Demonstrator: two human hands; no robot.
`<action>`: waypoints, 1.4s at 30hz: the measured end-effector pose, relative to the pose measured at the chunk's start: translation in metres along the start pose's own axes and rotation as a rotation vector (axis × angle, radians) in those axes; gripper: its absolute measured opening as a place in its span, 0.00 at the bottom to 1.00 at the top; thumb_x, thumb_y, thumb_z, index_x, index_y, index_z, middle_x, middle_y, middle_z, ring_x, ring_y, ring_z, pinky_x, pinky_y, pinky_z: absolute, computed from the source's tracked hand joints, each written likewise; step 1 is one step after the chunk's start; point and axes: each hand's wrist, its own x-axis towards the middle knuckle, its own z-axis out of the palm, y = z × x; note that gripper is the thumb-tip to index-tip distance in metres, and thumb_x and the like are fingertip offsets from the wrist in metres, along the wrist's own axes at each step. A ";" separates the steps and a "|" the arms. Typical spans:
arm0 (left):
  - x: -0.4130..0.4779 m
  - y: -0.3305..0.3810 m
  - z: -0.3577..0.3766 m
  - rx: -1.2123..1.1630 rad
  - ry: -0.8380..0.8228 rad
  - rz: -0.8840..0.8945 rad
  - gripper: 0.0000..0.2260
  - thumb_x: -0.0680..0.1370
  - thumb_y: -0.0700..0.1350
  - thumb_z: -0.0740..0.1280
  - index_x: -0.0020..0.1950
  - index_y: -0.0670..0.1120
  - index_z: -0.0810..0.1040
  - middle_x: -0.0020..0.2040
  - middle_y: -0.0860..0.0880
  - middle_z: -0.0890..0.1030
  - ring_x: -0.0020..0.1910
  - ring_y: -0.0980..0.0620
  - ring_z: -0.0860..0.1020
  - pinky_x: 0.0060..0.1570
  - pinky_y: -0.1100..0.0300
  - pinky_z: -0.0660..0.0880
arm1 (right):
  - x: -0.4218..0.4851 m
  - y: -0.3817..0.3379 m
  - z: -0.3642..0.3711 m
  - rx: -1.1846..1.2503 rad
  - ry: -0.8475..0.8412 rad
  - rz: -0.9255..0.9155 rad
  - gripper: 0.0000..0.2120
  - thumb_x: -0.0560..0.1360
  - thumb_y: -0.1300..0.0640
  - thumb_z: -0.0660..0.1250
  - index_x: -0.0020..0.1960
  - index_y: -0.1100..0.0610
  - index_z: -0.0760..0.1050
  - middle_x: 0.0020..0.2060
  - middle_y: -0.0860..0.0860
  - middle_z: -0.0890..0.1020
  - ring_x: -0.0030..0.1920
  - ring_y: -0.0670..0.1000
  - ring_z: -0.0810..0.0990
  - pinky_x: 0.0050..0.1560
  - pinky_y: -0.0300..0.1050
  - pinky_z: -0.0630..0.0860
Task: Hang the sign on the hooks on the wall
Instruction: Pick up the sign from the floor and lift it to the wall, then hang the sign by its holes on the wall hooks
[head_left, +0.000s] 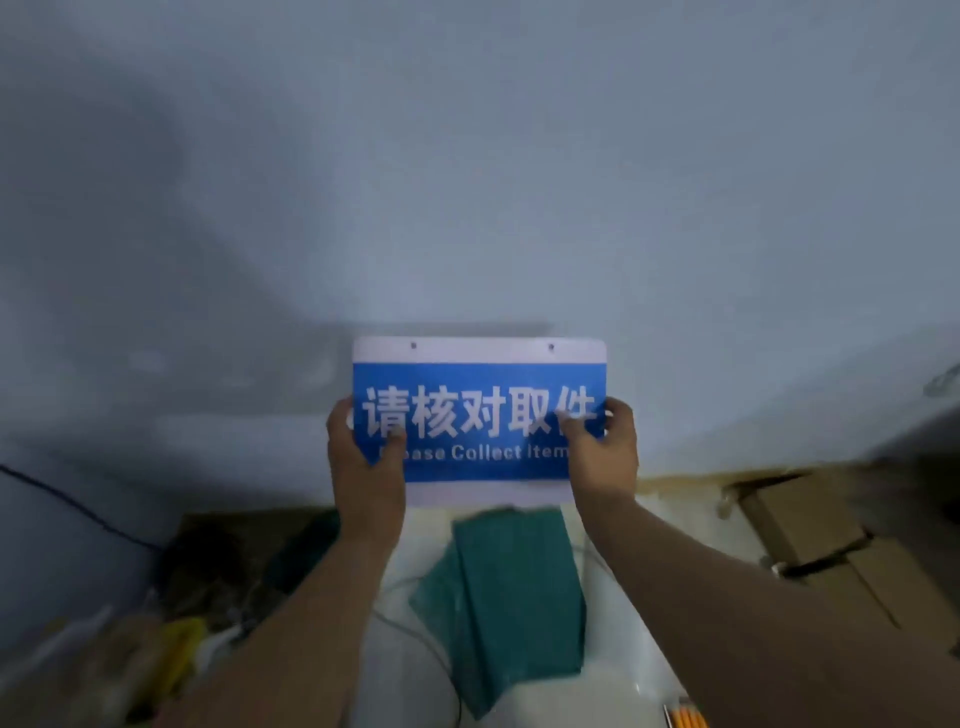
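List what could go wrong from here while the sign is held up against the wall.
1. The two small holes in the sign's top strip are tiny, and the blur hides whether hooks are through them; letting go now might drop it.
2. The left hand and right hand grip only the lower corners, so the top could tilt.
3. A fall would land on the green cloth and cables below.

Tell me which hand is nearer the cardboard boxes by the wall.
Right. The right hand grips the sign's right edge, toward the cardboard boxes; the left hand holds its far edge.
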 end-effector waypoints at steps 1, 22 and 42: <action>0.001 0.040 -0.006 -0.003 -0.006 0.058 0.23 0.79 0.41 0.70 0.72 0.52 0.70 0.64 0.44 0.80 0.62 0.44 0.81 0.63 0.39 0.79 | -0.012 -0.039 -0.007 0.019 0.007 -0.035 0.20 0.75 0.53 0.72 0.66 0.49 0.72 0.60 0.51 0.80 0.58 0.53 0.82 0.61 0.54 0.78; -0.041 0.611 -0.057 -0.226 -0.058 0.743 0.18 0.80 0.48 0.69 0.67 0.64 0.73 0.63 0.55 0.81 0.58 0.58 0.83 0.56 0.58 0.82 | -0.175 -0.592 -0.143 0.324 0.005 -0.745 0.22 0.77 0.56 0.71 0.70 0.48 0.73 0.63 0.49 0.79 0.59 0.54 0.80 0.57 0.52 0.76; 0.009 0.690 -0.037 0.056 -0.031 0.665 0.29 0.78 0.37 0.68 0.76 0.55 0.69 0.64 0.48 0.81 0.59 0.44 0.82 0.58 0.43 0.81 | -0.137 -0.671 -0.145 0.151 -0.043 -0.714 0.11 0.77 0.58 0.68 0.58 0.52 0.77 0.55 0.52 0.82 0.48 0.52 0.80 0.45 0.48 0.75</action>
